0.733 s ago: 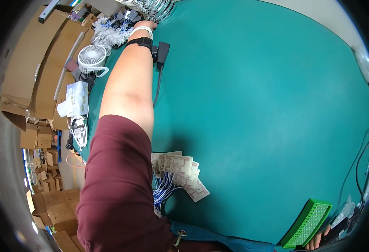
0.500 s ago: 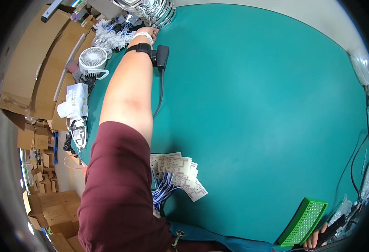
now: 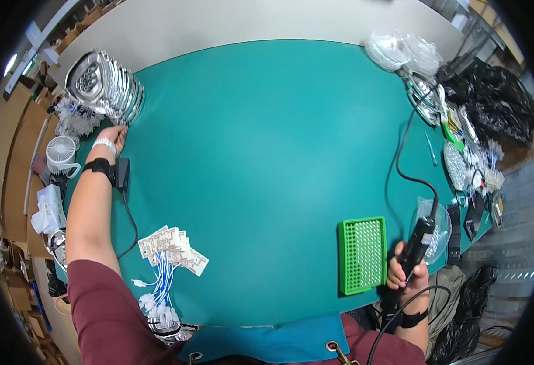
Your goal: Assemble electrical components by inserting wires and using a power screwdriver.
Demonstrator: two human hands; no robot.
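My left hand [image 3: 116,137] reaches to the far left with its fingers curled, at the near edge of a leaning stack of shiny silver metal housings [image 3: 106,85]. Whatever its fingertips hold, if anything, is too small to make out. My right hand [image 3: 408,274] is wrapped around a black corded electric screwdriver [image 3: 418,243], tilted with its cable end up, at the near right. Just left of it lies a green perforated screw tray [image 3: 363,255] with rows of small bright pieces. Several flat pale circuit boards [image 3: 176,246] with blue and white wires lie fanned out near my left upper arm.
A white fan [image 3: 61,152], a tissue pack [image 3: 49,208] and cardboard boxes line the left side. On the right are a clear bag of small metal parts [image 3: 435,236], wrapped pieces and a black plastic bag [image 3: 492,100]. The screwdriver's cable [image 3: 399,159] loops over the green mat.
The view has swung right, bringing the whole screwdriver, screw tray and right side into sight. My left hand stays by the silver stack; my right hand still grips the screwdriver.
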